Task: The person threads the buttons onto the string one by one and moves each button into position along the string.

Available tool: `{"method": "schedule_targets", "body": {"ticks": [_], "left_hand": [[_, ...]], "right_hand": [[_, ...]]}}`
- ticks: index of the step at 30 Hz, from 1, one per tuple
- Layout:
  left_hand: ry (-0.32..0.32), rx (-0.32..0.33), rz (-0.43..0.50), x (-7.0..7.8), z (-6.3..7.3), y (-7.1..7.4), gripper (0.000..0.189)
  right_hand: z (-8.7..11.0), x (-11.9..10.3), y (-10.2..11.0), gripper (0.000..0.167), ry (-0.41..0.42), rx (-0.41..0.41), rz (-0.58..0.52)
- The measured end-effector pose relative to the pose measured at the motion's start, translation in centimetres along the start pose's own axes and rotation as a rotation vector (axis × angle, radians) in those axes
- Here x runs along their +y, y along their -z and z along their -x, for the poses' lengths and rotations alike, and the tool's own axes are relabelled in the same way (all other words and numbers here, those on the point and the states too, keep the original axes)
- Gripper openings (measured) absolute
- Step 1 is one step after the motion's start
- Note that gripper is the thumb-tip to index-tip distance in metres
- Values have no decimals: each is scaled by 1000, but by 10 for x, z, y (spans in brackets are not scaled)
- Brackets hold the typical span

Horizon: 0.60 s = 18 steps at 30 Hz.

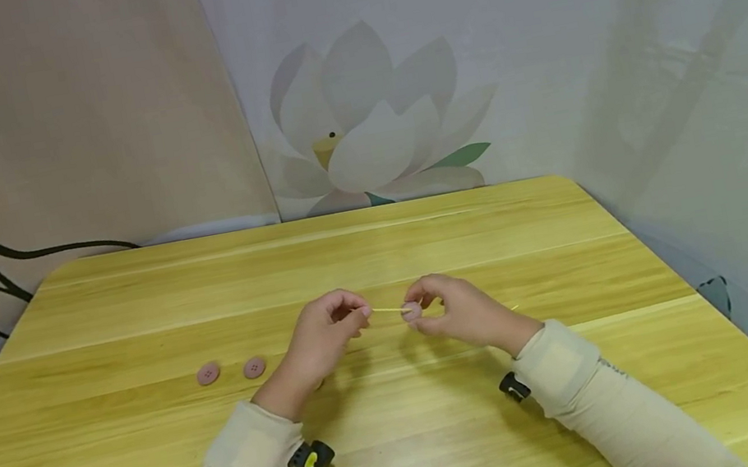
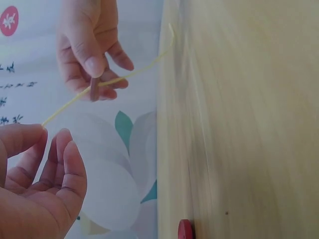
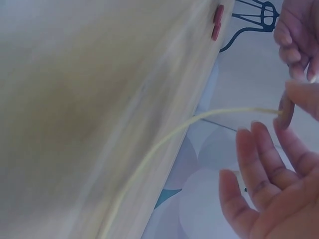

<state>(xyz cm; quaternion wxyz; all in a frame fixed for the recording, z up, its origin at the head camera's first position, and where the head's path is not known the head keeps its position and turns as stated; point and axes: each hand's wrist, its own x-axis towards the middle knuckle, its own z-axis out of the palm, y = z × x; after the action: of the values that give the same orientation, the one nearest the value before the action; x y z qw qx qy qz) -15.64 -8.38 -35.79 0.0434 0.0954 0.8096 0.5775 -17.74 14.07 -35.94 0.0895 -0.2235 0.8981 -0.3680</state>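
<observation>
Thumb and forefinger of my left hand [image 1: 323, 338] pinch one end of a thin yellow cord [image 1: 388, 310]. My right hand [image 1: 461, 311] holds a round dusty-pink button [image 1: 411, 311] by its edges, between thumb and fingertips. The cord runs through this button [image 2: 94, 90], as the left wrist view shows, and is drawn straight between the two hands. Beyond the button, its loose part [image 3: 199, 117] curves away past the right hand in the right wrist view. Both hands are raised over the table, a short gap apart.
Two more pink buttons, one [image 1: 207, 373] farther left and one [image 1: 254, 367] nearer the left wrist, lie on the wooden table [image 1: 414, 460]. The edge of another button [image 1: 320, 386] peeks out beside the left wrist. Behind the table hangs a printed curtain [image 1: 366, 101].
</observation>
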Motion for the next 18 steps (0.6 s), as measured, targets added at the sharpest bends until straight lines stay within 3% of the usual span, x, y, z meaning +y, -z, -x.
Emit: {"method": "schedule_targets", "body": {"ticks": [18], "left_hand": [[42,2,-1,0,0,4,14]], "right_hand": [[1,20,11,21,-66,-56,15]]}}
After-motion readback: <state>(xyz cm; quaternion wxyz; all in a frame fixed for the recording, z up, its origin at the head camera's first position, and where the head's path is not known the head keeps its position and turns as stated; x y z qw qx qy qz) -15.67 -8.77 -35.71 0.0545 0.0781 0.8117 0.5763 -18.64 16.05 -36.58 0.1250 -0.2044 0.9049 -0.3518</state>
